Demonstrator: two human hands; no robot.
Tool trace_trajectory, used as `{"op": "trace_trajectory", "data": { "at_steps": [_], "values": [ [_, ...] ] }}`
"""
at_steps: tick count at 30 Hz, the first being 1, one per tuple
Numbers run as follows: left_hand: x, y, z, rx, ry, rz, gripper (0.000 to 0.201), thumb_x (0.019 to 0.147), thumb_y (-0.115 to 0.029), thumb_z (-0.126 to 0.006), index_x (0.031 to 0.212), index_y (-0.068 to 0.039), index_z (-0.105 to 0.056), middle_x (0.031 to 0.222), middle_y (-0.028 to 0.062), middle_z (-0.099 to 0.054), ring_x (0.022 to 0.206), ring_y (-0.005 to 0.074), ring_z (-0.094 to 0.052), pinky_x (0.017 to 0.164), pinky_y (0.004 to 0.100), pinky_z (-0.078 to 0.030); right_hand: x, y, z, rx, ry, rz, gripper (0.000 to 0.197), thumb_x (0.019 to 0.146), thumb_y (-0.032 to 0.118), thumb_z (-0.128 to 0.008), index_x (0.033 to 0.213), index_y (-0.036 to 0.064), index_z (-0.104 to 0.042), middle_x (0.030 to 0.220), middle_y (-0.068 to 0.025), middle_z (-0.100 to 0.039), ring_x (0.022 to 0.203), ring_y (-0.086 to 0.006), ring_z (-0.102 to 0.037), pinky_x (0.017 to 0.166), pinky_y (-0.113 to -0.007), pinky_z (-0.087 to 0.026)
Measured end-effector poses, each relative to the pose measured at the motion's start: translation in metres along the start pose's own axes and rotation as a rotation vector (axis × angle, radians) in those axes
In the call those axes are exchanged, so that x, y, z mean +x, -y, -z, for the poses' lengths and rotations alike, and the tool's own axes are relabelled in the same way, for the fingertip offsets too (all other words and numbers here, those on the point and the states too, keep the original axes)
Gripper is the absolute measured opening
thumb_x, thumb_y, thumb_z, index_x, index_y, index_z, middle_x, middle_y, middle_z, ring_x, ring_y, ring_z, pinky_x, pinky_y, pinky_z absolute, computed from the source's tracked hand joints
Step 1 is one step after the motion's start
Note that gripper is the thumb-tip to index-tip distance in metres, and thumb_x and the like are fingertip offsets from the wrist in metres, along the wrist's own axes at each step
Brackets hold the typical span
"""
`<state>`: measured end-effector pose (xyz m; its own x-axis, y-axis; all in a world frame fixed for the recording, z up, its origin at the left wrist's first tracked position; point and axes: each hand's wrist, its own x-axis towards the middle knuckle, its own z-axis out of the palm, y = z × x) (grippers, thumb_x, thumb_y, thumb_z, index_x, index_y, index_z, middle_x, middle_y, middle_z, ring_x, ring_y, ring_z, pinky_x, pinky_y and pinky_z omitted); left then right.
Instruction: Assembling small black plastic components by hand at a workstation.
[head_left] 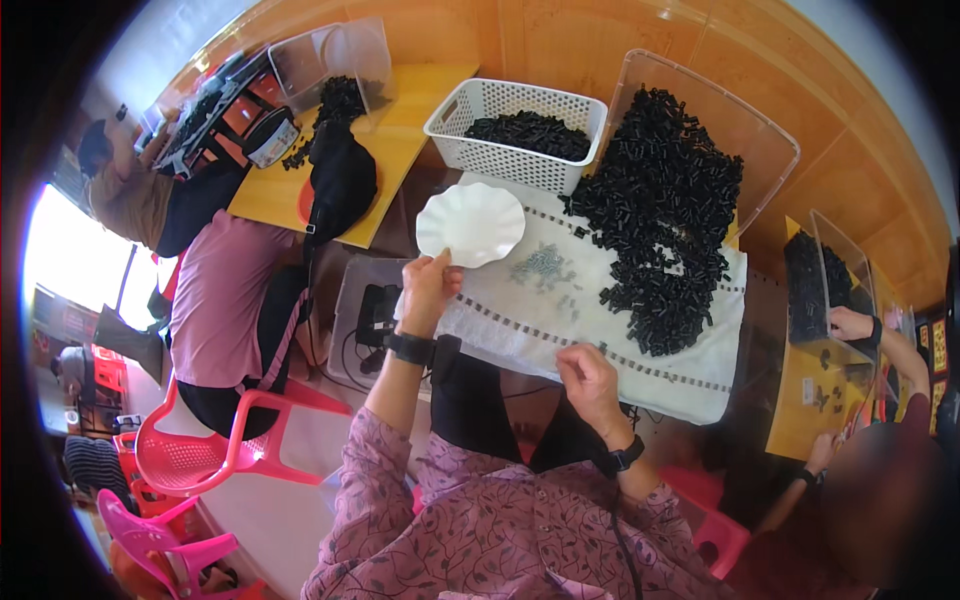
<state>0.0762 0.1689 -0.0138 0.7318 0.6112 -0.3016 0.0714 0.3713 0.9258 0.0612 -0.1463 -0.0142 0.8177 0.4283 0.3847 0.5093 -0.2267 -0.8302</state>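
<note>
My left hand [430, 292] grips the near edge of a white plate [480, 220] with a scalloped rim, which looks bare. The plate is at the left edge of a white cloth [470, 322] with dashed dark stripes. My right hand [590, 385] is at the cloth's front edge with its fingertips pinched together; whatever they hold, if anything, cannot be made out. Small silvery pieces [543, 263] lie in a loose patch to the right of the plate. Farther right, a big heap of short black cylindrical parts [655, 290] spreads over the cloth.
A white perforated basket [460, 152] of black parts stands behind the plate. Beside it, a clear bin [770, 165] lies tipped, its parts spilling out. People work at tables on both sides; a co-worker's hand [850, 323] touches another bin. A pink chair [190, 450] stands left.
</note>
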Motion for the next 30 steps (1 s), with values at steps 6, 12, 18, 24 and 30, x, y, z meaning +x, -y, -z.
{"op": "trace_trajectory", "data": {
  "at_steps": [6, 12, 18, 24, 30],
  "values": [
    [-0.033, -0.003, 0.0, -0.054, 0.06, 0.052, 0.027, 0.096, -0.019, -0.061, 0.099, 0.008, -0.064, 0.083, 0.0149, -0.07, 0.062, 0.0181, -0.065, 0.054, 0.0262, -0.054, -0.002, 0.002, 0.006, 0.002, 0.003, 0.003, 0.013, 0.081, -0.005, -0.068, 0.09, 0.0034, -0.063, 0.085, -0.011, -0.064, 0.075, -0.0259, -0.066, 0.064, -0.032, -0.052],
    [-0.119, -0.028, -0.012, 0.101, 0.185, -0.056, 0.033, 0.098, -0.02, -0.061, 0.118, 0.006, -0.061, 0.098, 0.0159, -0.071, 0.062, 0.014, -0.063, 0.056, 0.0242, -0.053, -0.007, 0.001, 0.002, 0.012, 0.0, -0.034, 0.01, 0.083, -0.003, -0.067, 0.09, 0.0036, -0.063, 0.085, -0.0108, -0.065, 0.075, -0.026, -0.066, 0.065, -0.033, -0.052],
    [-0.184, -0.032, -0.017, 0.13, 0.318, -0.133, 0.029, 0.099, -0.015, -0.06, 0.121, 0.005, -0.061, 0.098, 0.0095, -0.071, 0.066, 0.0097, -0.063, 0.058, 0.0222, -0.053, -0.008, -0.009, 0.003, -0.02, -0.005, 0.001, 0.009, 0.083, -0.002, -0.066, 0.091, 0.0036, -0.064, 0.087, -0.0107, -0.065, 0.077, -0.0267, -0.066, 0.067, -0.033, -0.052],
    [-0.21, 0.027, 0.011, 0.224, 0.354, 0.052, 0.029, 0.096, -0.014, -0.064, 0.119, 0.004, -0.062, 0.091, 0.0076, -0.07, 0.067, 0.0098, -0.064, 0.059, 0.0225, -0.053, -0.006, -0.007, 0.0, -0.023, 0.032, 0.045, 0.009, 0.084, -0.003, -0.066, 0.09, 0.0027, -0.064, 0.088, -0.0102, -0.066, 0.072, -0.0229, -0.065, 0.063, -0.031, -0.052],
    [-0.207, 0.065, 0.058, 0.635, -0.089, -0.216, 0.034, 0.086, -0.022, -0.073, 0.108, 0.004, -0.068, 0.088, 0.0126, -0.071, 0.076, 0.016, -0.067, 0.066, 0.0296, -0.052, -0.008, -0.005, -0.002, 0.007, 0.021, -0.003, 0.004, 0.089, 0.001, -0.068, 0.092, 0.002, -0.066, 0.088, -0.0069, -0.066, 0.067, -0.0125, -0.061, 0.061, -0.025, -0.049]
  ]
}}
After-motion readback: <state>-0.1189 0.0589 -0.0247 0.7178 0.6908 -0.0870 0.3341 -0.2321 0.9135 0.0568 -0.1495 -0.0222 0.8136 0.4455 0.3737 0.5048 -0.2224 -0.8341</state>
